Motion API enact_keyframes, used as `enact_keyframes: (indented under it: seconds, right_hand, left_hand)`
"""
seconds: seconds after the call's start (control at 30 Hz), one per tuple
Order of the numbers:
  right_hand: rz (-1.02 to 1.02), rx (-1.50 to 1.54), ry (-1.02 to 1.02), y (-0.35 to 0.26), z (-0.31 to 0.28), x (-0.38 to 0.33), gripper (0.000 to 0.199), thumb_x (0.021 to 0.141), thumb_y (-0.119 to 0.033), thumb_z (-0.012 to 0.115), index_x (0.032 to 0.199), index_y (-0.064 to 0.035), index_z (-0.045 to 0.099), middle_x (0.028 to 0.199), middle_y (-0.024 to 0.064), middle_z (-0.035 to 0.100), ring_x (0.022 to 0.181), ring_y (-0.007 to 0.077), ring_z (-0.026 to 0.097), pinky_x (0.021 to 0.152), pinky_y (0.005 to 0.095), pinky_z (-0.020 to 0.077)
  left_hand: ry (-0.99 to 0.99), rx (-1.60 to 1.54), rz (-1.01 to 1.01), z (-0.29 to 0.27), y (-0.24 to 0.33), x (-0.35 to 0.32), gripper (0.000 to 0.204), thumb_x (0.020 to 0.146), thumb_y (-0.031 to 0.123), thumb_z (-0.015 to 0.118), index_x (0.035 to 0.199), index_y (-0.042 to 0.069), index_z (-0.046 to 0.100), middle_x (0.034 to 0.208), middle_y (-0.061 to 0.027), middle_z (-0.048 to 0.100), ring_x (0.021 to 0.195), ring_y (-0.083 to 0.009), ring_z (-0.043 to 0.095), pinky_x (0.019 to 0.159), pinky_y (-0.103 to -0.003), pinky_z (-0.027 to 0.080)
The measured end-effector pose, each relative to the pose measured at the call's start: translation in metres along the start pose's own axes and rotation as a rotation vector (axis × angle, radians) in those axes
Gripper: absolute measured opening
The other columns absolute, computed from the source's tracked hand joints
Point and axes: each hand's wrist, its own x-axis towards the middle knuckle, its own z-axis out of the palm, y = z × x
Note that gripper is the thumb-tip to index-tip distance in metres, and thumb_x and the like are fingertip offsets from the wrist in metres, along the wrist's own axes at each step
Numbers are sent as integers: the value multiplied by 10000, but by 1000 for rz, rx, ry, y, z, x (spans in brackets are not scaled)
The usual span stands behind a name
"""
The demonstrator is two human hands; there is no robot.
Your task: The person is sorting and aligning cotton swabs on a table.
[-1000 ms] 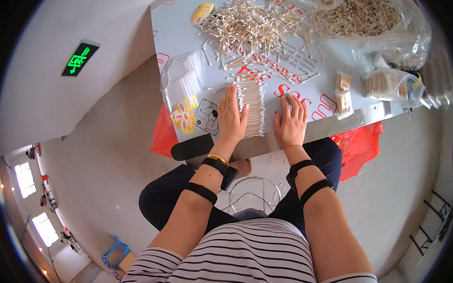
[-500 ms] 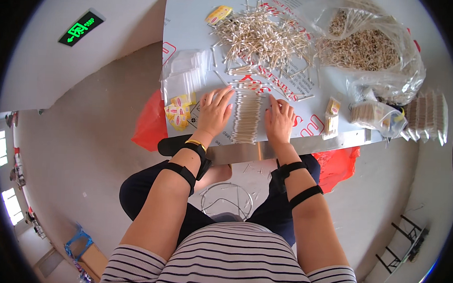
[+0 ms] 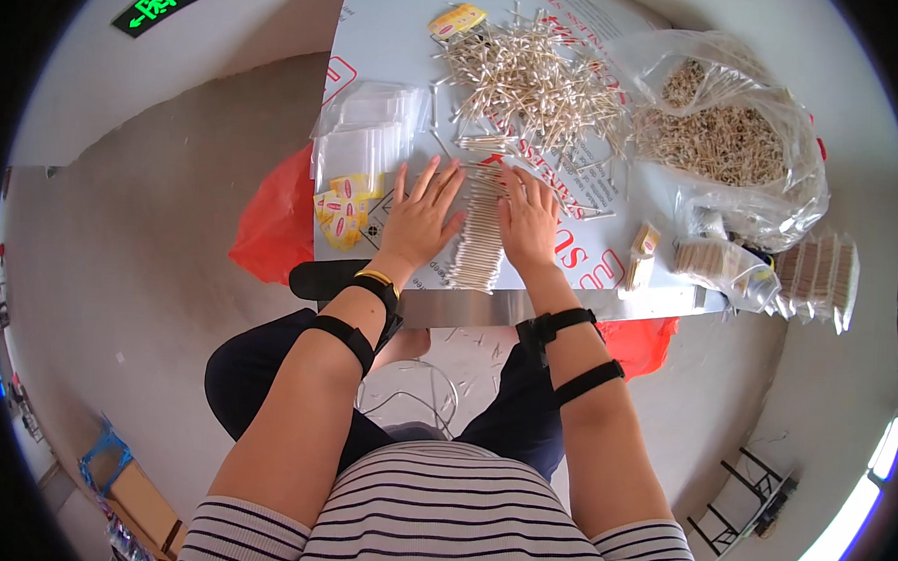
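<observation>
Left hand (image 3: 419, 215) and right hand (image 3: 526, 216) lie flat with fingers spread, gripping nothing, pressed against either side of a row of cotton swabs (image 3: 477, 232) at frame centre on the bench (image 3: 378, 41). Loose swab pile (image 3: 535, 76) lies above; clear pouches (image 3: 360, 139) upper left.

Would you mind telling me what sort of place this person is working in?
Probably a small hand-packing workshop: a table holds a loose heap of cotton swabs, a stack of small clear bags and a big plastic sack of swabs, above a bare concrete floor.
</observation>
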Motion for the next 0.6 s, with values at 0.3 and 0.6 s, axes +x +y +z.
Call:
enact_keyframes:
  seconds: [0.3, 0.6]
  right_hand:
    - [-168, -49, -97, -2, 7, 24, 373, 972, -169, 619, 1343, -148, 645, 1345, 15, 634, 1289, 264, 529, 1099, 461, 386]
    - [-149, 52, -91, -14, 0, 34, 267, 931, -150, 673, 1198, -140, 693, 1217, 32, 658, 1205, 268, 567, 1032, 453, 413]
  left_hand:
    - [4, 18, -56, 1, 2, 0, 671, 1059, 490, 467, 1589, 85, 389, 1639, -60, 392, 1549, -246, 300, 1292, -575, 111]
    - [136, -38, -56, 3, -2, -1, 651, 1050, 479, 484, 1501, 11, 442, 1573, -116, 437, 1502, -287, 357, 1297, -563, 133]
